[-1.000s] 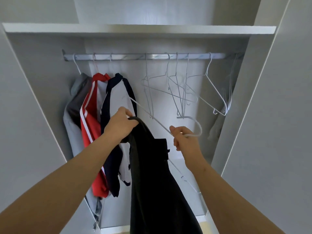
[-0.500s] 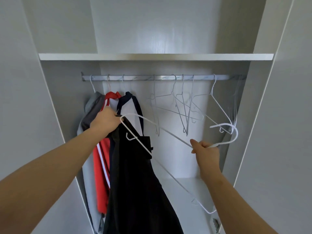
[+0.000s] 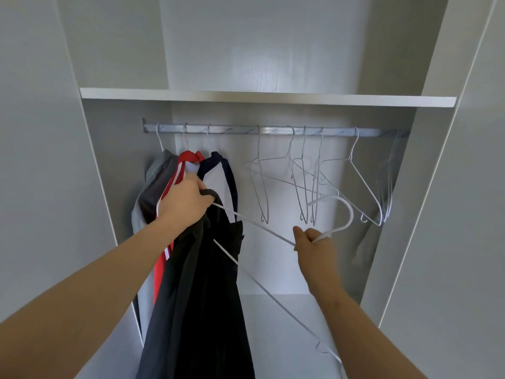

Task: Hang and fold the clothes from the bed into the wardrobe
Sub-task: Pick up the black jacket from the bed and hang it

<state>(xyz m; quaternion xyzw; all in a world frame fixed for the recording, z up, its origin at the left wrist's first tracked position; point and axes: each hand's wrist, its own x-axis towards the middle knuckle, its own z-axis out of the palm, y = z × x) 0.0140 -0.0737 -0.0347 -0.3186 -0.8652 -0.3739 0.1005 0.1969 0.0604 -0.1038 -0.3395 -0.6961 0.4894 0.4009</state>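
- Straight ahead, we look into an open pale grey wardrobe [image 3: 407, 214], with both bare forearms reaching in from the bottom of the view.
- Our left hand [image 3: 184, 202] is raised in front of the hung clothes. Its grip is closed tight round the top edge of a black garment [image 3: 202, 296], which hangs straight down from the fist and runs out of the bottom of the view.
- Our right hand [image 3: 314, 244] is lower and further right. Its grip is pinched narrow on the neck of a white hanger [image 3: 350, 215], just below the hook, which curves up and to the right.
- One arm of that hanger slants up from the right hand to the left hand, where it meets the black garment. Whether it sits inside the garment we cannot tell. The long bottom bar comes out from behind the garment and slants down to the lower right.
- Above the hands, a metal rail [image 3: 273, 130] runs across the wardrobe under a white shelf [image 3: 267, 98].
- On the left part of the rail, three clothes hang side by side: a grey garment [image 3: 155, 184], a red garment [image 3: 188, 156] with white stripes, and a navy and white garment [image 3: 218, 173] just behind the left hand.
- On the right part of the rail hang several bare wire hangers [image 3: 304, 170], some crossing one another.
- Below, the wardrobe floor [image 3: 262, 337] shows pale between the arms.
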